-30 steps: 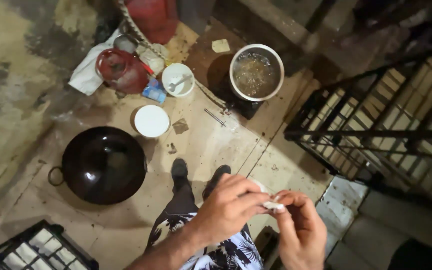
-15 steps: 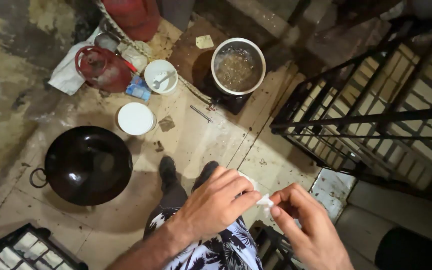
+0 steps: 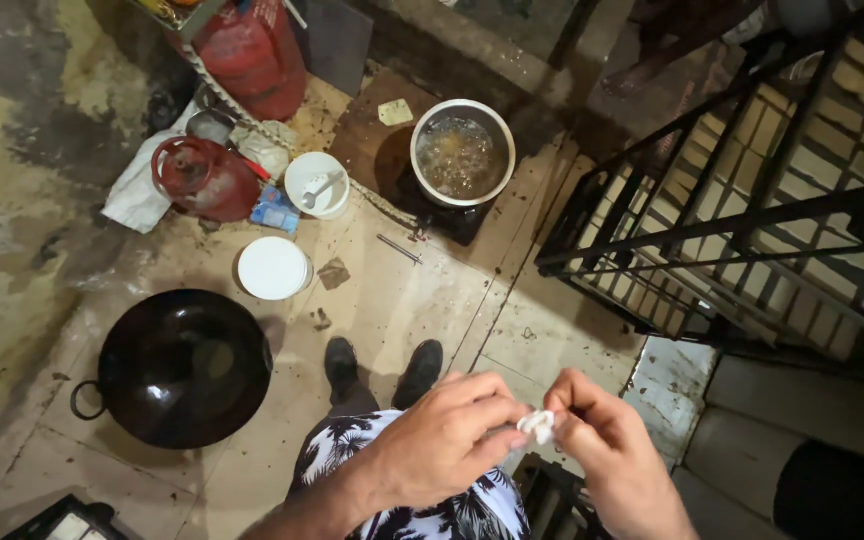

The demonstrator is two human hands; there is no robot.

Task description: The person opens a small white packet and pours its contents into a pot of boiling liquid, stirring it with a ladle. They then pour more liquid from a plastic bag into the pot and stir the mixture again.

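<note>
Wok (image 3: pixel 184 365) left of feet (image 3: pixel 384 368)

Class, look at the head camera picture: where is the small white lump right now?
The small white lump is low in the picture, right of centre, pinched between the left hand and right hand.

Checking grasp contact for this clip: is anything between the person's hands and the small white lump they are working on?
Nothing visible. The left hand and right hand both pinch the small white lump directly with bare fingers; no cloth, tool or other thing sits between them.

Black wok (image 3: pixel 184 365), red gas cylinder (image 3: pixel 202 180)
</note>
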